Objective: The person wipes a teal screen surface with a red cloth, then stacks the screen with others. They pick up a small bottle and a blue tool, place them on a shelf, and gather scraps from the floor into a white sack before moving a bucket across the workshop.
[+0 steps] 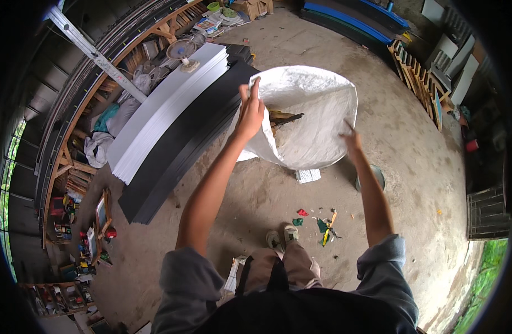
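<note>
Stood on a dusty concrete floor (412, 139) in a cluttered shed, looking down. Held a big white woven sack (309, 114) up in front, mouth wide open and facing back toward the body. Left hand (250, 111) closed on the sack's near rim, thumb and fingers pinching the cloth, fingertips pointing up. Right hand (352, 139) reached to the sack's right side, fingers loosely spread, touching or nearly touching the rim; could not tell for sure if gripping. Inside the sack, some brown scraps (283, 118) near the left hand. Under the sack, on the floor, a small white ribbed piece (308, 176). Just beside the right forearm, a round grey bowl (377, 177) on the floor. Near the two pale shoes (283, 237), bits of green, red and yellow litter (321, 224). Off to the left, a long stack of white sheets (167, 111) lying on long black sheets (181, 153). Past those, wooden racks (80, 150) full of odds and ends. Far right, leaning wooden frames (417, 75).
</note>
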